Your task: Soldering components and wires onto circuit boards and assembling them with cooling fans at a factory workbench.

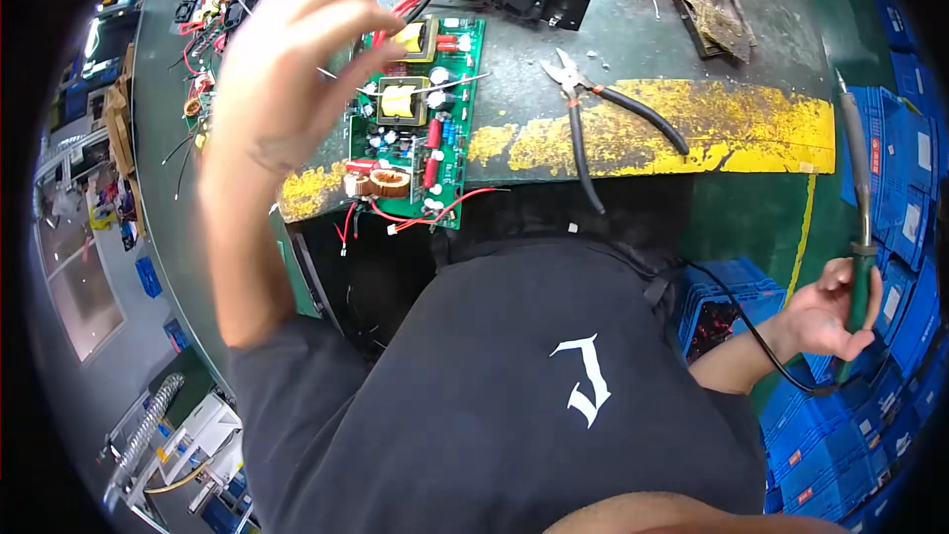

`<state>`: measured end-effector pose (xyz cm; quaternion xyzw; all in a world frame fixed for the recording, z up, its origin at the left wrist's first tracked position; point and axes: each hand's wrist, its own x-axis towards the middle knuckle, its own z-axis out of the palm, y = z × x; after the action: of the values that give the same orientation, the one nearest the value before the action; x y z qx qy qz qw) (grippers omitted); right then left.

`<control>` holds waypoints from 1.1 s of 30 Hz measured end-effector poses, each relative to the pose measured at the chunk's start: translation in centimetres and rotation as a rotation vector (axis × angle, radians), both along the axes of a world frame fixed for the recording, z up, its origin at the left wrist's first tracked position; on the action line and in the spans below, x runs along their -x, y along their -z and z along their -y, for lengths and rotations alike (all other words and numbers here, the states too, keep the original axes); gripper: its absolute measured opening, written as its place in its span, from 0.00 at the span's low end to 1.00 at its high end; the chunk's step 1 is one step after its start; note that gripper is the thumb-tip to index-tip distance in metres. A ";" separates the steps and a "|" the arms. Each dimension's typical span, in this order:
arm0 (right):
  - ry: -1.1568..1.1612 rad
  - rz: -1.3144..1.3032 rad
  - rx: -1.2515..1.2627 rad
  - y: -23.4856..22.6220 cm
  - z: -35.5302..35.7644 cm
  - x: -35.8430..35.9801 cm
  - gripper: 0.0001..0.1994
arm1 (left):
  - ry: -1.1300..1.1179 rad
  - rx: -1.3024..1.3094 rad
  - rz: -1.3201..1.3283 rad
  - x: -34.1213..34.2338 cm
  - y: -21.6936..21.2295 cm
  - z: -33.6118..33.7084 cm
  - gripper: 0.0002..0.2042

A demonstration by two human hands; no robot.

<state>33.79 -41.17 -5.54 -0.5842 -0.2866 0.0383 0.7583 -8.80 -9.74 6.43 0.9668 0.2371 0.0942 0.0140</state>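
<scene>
Green-handled soldering iron, tip upward, clasped in the right hand off the worktop's right edge, cable trailing below. Left hand raised, fingertips pinched on a thin solder wire above the green circuit board. Board lies at the worktop's near edge; black-handled cutters lie just right of it, on the yellow stripe.
</scene>
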 end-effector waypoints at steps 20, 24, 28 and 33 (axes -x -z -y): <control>-0.558 -0.261 -0.007 -0.3 -3.4 2.5 0.28 | -0.162 0.413 0.127 1.2 4.9 2.9 0.08; -0.546 -0.251 0.024 0.0 -2.9 1.8 0.27 | -0.505 0.635 0.054 5.8 2.4 3.2 0.10; -0.519 -0.323 0.005 0.1 -3.5 1.9 0.27 | -0.849 0.489 -0.138 12.0 1.8 3.2 0.09; -0.537 -0.286 -0.008 0.2 -4.3 2.2 0.27 | -0.573 0.225 0.263 5.8 3.8 2.5 0.09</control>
<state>31.59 -36.82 -5.73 -0.4733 -0.3215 0.3181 0.7559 -14.59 -12.28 2.64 0.8328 0.5044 0.1916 0.1238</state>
